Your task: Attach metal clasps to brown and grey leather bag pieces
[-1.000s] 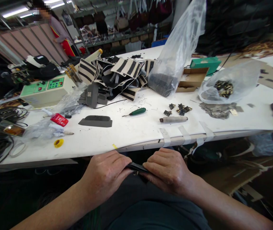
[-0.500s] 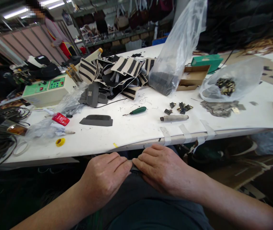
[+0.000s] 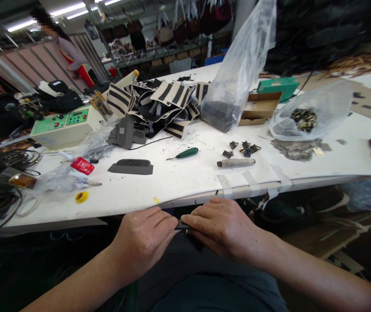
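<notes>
Close to my lap, just below the table's front edge, my left hand (image 3: 146,234) and my right hand (image 3: 216,223) face each other. The fingers of both are closed on a dark flat piece (image 3: 181,225), mostly hidden under them. A small shiny metal bit shows at its underside, between the fingertips. On the table beyond lie a green-handled screwdriver (image 3: 187,152), a dark grey shaped flap (image 3: 131,167) and a pale wrapped rod (image 3: 236,163). Several small metal clasps (image 3: 246,148) are scattered behind the rod.
A white-topped table (image 3: 172,180) spans the view. Striped panels (image 3: 169,97) are heaped at its back, beside a tall plastic bag (image 3: 224,104). To the left are a control box (image 3: 66,123), a red bottle (image 3: 82,165) and yellow tape (image 3: 81,197). A person (image 3: 71,56) stands far left.
The dark piece has tilted slightly between my fingers, and its metal bit now shows. Both hands stay almost in place. The person in the background has shifted a little.
</notes>
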Demonstrator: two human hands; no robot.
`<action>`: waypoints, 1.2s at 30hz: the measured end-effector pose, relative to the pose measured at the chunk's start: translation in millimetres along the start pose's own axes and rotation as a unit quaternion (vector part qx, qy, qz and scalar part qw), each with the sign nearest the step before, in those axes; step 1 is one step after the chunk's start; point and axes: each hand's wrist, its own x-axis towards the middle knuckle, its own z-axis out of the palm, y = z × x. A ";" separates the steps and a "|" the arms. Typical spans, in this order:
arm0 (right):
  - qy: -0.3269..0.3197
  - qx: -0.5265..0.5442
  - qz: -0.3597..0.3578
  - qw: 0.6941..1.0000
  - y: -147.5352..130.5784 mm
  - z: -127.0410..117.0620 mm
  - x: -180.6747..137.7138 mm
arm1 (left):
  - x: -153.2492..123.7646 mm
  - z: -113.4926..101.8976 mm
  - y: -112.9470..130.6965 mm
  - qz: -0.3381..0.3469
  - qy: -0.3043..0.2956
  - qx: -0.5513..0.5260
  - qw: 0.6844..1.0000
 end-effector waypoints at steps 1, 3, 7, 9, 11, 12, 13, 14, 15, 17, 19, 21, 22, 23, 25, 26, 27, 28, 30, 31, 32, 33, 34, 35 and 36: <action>0.018 0.005 0.008 1.000 1.5 1.8 -0.7 | 0.0 1.5 -1.6 -0.012 0.001 -0.008 1.000; 0.050 0.002 0.014 0.999 3.3 4.8 -1.6 | -0.6 4.7 -3.8 -0.029 0.007 -0.011 0.999; 0.059 -0.013 0.002 0.998 3.3 8.6 -0.4 | -2.7 11.5 -4.9 -0.028 0.013 -0.001 1.000; 0.049 -0.018 0.000 0.999 3.4 11.0 1.2 | -3.7 14.5 -5.6 -0.021 0.014 0.008 1.000; 0.042 -0.019 0.010 0.999 4.5 13.9 1.9 | -4.9 16.8 -7.9 -0.021 0.018 0.021 0.999; 0.045 -0.015 0.020 0.999 5.0 15.2 1.7 | -5.8 17.6 -9.7 -0.025 0.021 0.028 0.999; 0.056 -0.009 0.033 0.998 5.1 16.0 1.1 | -7.0 17.9 -12.0 -0.031 0.024 0.035 0.999; 0.079 -0.006 0.051 0.996 4.6 16.5 0.1 | -8.7 17.8 -14.4 -0.039 0.031 0.043 0.998; 0.116 -0.008 0.076 0.990 3.2 16.7 -1.0 | -10.8 17.4 -16.8 -0.049 0.039 0.053 0.997; 0.210 -0.006 0.141 0.967 -2.8 18.0 -2.5 | -15.9 16.6 -20.2 -0.075 0.065 0.087 0.991; 0.265 0.057 0.217 0.938 -12.5 23.2 -1.0 | -20.3 17.7 -19.7 -0.099 0.091 0.123 0.983; 0.252 0.196 0.287 0.903 -23.2 33.5 4.5 | -22.3 22.2 -14.2 -0.118 0.110 0.150 0.975; 0.236 0.272 0.313 0.879 -28.0 40.0 8.5 | -22.4 25.7 -9.5 -0.122 0.118 0.157 0.973; 0.227 0.340 0.329 0.852 -31.8 46.9 12.8 | -22.2 29.6 -4.1 -0.126 0.122 0.158 0.972; 0.237 0.442 0.341 0.796 -36.1 59.3 20.7 | -21.9 37.1 7.9 -0.137 0.128 0.148 0.971; 0.246 0.480 0.339 0.771 -36.5 64.3 23.5 | -22.4 39.9 13.4 -0.147 0.128 0.132 0.972; 0.252 0.515 0.337 0.747 -35.9 68.4 25.3 | -23.5 41.7 17.9 -0.154 0.124 0.109 0.974; 0.254 0.549 0.338 0.721 -34.3 71.8 26.0 | -25.3 42.5 21.2 -0.154 0.116 0.081 0.978; 0.251 0.615 0.353 0.659 -29.3 77.6 24.6 | -30.1 42.5 22.8 -0.124 0.094 0.028 0.987; 0.251 0.645 0.369 0.620 -26.1 80.7 23.0 | -32.8 42.6 21.1 -0.101 0.082 0.013 0.991; 0.257 0.668 0.390 0.579 -22.8 84.4 21.1 | -35.2 43.6 17.7 -0.080 0.073 0.010 0.994; 0.269 0.684 0.412 0.539 -19.4 88.6 19.1 | -37.3 45.7 13.0 -0.069 0.068 0.018 0.995; 0.284 0.694 0.432 0.501 -16.0 93.5 17.0 | -38.9 49.4 7.4 -0.068 0.065 0.030 0.995; 0.299 0.701 0.447 0.469 -12.9 98.8 14.9 | -40.1 54.6 1.1 -0.073 0.060 0.042 0.995; 0.313 0.705 0.455 0.444 -9.9 104.4 12.9 | -40.8 61.2 -5.5 -0.080 0.054 0.051 0.994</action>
